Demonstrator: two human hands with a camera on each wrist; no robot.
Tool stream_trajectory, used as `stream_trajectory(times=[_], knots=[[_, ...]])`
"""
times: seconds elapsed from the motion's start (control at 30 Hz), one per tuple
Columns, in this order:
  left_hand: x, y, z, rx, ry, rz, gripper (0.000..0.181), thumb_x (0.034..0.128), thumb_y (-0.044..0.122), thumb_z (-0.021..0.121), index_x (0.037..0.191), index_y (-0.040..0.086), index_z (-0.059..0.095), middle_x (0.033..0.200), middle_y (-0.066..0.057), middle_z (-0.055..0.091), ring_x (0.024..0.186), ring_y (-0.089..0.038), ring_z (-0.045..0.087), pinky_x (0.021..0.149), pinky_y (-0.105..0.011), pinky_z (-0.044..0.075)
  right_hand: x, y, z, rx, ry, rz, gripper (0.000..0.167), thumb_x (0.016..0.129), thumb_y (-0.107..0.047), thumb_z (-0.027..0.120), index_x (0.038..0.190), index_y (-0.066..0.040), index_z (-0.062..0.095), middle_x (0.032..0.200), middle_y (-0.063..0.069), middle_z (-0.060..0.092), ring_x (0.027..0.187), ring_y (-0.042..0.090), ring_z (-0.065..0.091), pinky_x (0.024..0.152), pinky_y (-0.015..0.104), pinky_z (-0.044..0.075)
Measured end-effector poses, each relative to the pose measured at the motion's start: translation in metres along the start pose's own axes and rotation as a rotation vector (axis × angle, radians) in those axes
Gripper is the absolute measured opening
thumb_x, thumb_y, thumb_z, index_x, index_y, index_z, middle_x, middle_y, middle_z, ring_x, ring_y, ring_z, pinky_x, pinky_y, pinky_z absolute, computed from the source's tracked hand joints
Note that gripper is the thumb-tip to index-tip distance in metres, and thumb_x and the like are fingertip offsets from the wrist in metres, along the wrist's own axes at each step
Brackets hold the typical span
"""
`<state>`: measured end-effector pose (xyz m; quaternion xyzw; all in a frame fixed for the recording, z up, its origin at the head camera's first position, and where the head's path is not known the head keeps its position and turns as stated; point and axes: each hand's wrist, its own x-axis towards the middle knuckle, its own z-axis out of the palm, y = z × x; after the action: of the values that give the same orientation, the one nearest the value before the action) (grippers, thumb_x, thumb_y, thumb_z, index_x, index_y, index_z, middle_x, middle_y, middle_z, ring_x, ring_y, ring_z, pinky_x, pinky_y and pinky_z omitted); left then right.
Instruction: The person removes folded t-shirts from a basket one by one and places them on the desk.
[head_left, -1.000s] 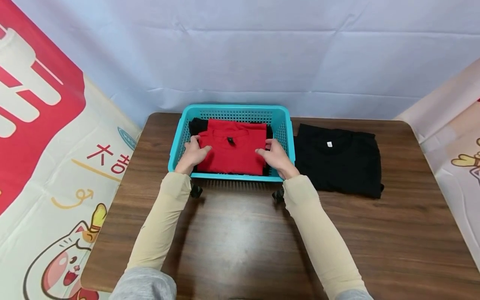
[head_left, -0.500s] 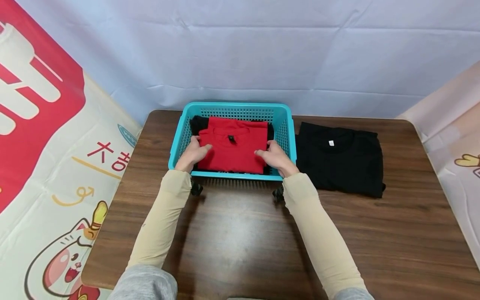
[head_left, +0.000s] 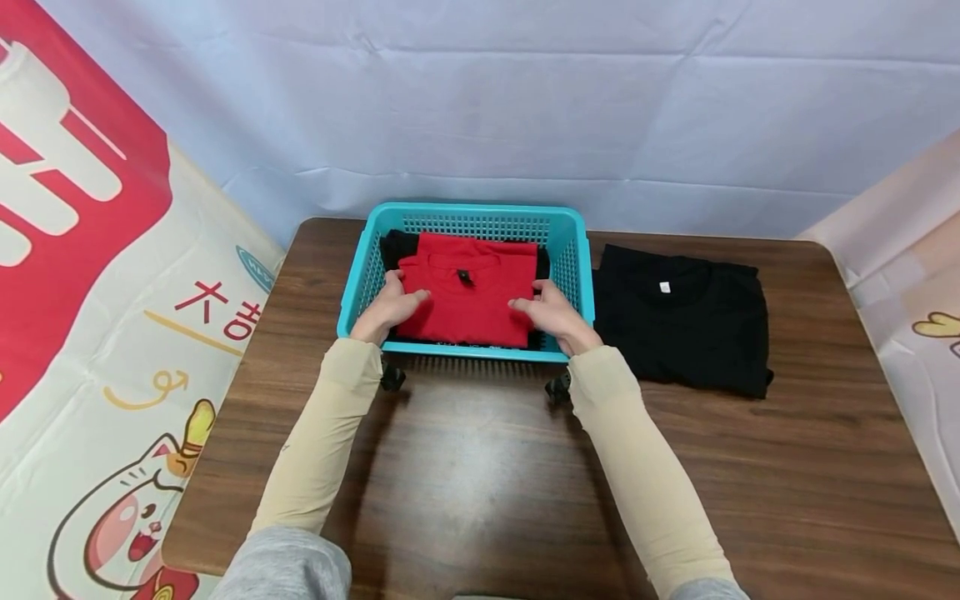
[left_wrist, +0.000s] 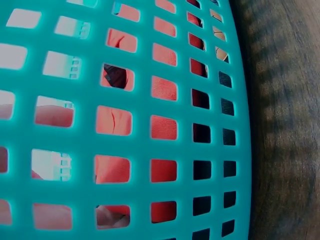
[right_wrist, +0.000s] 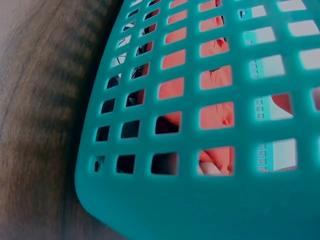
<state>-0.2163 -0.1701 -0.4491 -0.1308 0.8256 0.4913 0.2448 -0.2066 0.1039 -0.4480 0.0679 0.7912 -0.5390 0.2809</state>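
A folded red T-shirt (head_left: 472,310) with a dark neck label lies in the turquoise plastic basket (head_left: 465,352), on top of black folded clothing (head_left: 399,244). My left hand (head_left: 390,308) grips the shirt's left side, thumb on top and the other fingers at its edge. On the opposite side my right hand (head_left: 557,317) holds the shirt the same way. Both wrist views look through the basket's lattice wall, where red cloth (left_wrist: 164,128) and parts of fingers (right_wrist: 209,165) show. The fingertips beneath the shirt are hidden.
A folded black T-shirt (head_left: 686,329) with a white label lies on the wooden table (head_left: 465,475), right beside the basket. Behind the table hangs a pale curtain (head_left: 510,117). A printed cloth (head_left: 112,333) covers the left side.
The view has shifted very slightly. Both hands stay at the red T-shirt's sides, and the shirt keeps its place in the basket.
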Motion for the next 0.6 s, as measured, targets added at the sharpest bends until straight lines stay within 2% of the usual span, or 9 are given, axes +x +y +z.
stream_trajectory(times=[0.07,0.13,0.47,0.6], knots=[[0.0002,0.0003,0.0002,-0.013,0.005,0.005,0.074,0.0990,0.033,0.051,0.152,0.014,0.001,0.156,-0.015,0.019,0.141,-0.033,0.023,0.114,-0.049,0.030,-0.0002,0.0001,0.0001,0.006,-0.003,-0.001,0.075,0.096,-0.031,0.056,0.153,-0.008,0.012,0.152,0.014,0.029,0.133,0.029,0.036,0.113,0.049,0.033],[0.0010,0.0001,0.0003,-0.027,0.016,0.011,0.074,0.0987,0.032,0.051,0.151,0.015,0.002,0.155,-0.015,0.021,0.140,-0.033,0.024,0.114,-0.049,0.031,0.0000,-0.0001,0.0003,0.024,-0.007,-0.003,0.075,0.096,-0.030,0.056,0.153,-0.009,0.012,0.152,0.015,0.030,0.136,0.031,0.034,0.112,0.049,0.034],[0.0048,-0.0016,0.0017,-0.166,0.048,0.030,0.076,0.0976,0.020,0.054,0.151,0.014,0.001,0.147,-0.018,0.032,0.134,-0.033,0.035,0.110,-0.046,0.037,-0.0001,-0.0021,0.0001,0.160,-0.013,0.009,0.074,0.097,-0.021,0.055,0.153,-0.009,0.008,0.147,0.017,0.037,0.129,0.030,0.045,0.107,0.045,0.042],[0.0044,-0.0003,0.0023,-0.248,0.007,0.021,0.077,0.0971,0.014,0.054,0.151,0.013,-0.001,0.146,-0.018,0.034,0.133,-0.032,0.039,0.109,-0.044,0.040,0.0004,-0.0025,0.0004,0.155,-0.014,0.011,0.075,0.096,-0.018,0.057,0.154,-0.010,0.009,0.139,0.018,0.045,0.122,0.029,0.049,0.105,0.043,0.044]])
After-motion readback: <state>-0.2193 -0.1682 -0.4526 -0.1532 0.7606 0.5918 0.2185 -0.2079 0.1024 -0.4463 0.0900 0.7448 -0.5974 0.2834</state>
